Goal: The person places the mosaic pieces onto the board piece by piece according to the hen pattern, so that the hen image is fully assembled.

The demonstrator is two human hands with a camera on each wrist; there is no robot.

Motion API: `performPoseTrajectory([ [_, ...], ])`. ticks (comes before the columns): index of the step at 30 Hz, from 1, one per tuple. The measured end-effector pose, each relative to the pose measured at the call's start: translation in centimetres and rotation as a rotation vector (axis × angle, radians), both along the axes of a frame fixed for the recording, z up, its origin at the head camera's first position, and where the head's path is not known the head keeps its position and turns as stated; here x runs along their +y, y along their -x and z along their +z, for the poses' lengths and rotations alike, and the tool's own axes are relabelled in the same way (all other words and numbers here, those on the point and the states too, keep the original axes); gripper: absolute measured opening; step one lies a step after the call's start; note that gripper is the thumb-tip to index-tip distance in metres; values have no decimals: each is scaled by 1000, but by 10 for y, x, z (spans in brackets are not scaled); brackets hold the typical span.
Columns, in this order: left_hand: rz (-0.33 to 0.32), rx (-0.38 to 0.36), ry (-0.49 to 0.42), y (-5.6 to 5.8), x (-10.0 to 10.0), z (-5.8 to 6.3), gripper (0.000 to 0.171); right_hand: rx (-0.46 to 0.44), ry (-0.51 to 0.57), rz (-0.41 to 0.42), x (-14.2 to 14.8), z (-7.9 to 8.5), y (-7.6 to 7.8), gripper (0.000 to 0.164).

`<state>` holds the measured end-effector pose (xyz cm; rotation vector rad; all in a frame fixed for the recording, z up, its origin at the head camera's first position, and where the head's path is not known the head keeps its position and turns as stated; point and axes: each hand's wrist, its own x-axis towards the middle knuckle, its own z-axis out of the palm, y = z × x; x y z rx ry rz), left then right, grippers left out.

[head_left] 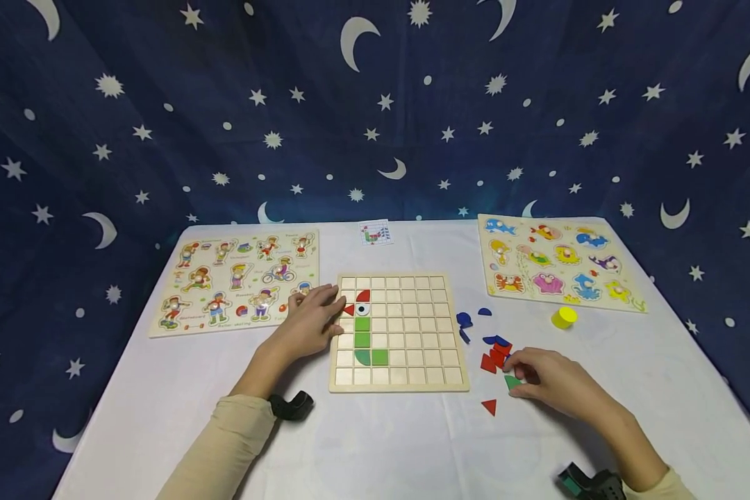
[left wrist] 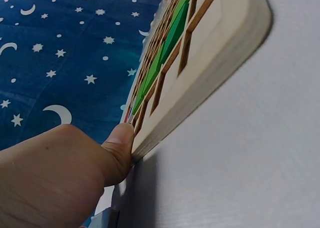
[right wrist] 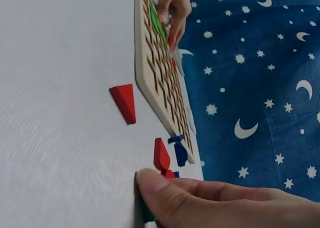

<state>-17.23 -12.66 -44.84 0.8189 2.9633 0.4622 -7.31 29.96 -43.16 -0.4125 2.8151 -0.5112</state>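
A wooden grid board (head_left: 415, 385) lies on the table. Green squares (head_left: 362, 339), a green quarter-circle, a red quarter-circle (head_left: 364, 296), a red triangle and an eye tile (head_left: 362, 310) sit in its left columns. My left hand (head_left: 306, 321) rests at the board's left edge, its thumb (left wrist: 120, 138) against the rim and its fingers relaxed. To the right of the board, my right hand (head_left: 556, 378) pinches a green quarter-circle piece (head_left: 512, 382) low over the table; the thumb covers much of it in the right wrist view. Red pieces (head_left: 498, 355) lie beside its fingertips.
Blue pieces (head_left: 464, 320) and a lone red triangle (head_left: 489, 407) lie right of the board. Farther right stands a yellow cylinder (head_left: 564, 318). A sports puzzle (head_left: 212, 278), a sea-animal puzzle (head_left: 537, 278) and a small pattern card (head_left: 376, 232) lie toward the back.
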Motion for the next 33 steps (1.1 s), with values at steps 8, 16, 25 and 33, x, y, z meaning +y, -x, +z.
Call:
performPoseTrajectory([
  [8, -3, -1, -5, 1, 1, 0, 57, -27, 34, 17, -6, 2, 2, 27],
  [16, -2, -8, 0, 2, 1, 0, 57, -30, 136, 33, -9, 7, 8, 27],
  [25, -3, 3, -1, 1, -2, 0, 57, -16, 345, 100, -56, 1, 24, 13],
  [33, -2, 1, -6, 0, 0, 1, 58, 68, 447, 13, -121, -11, 33, 4],
])
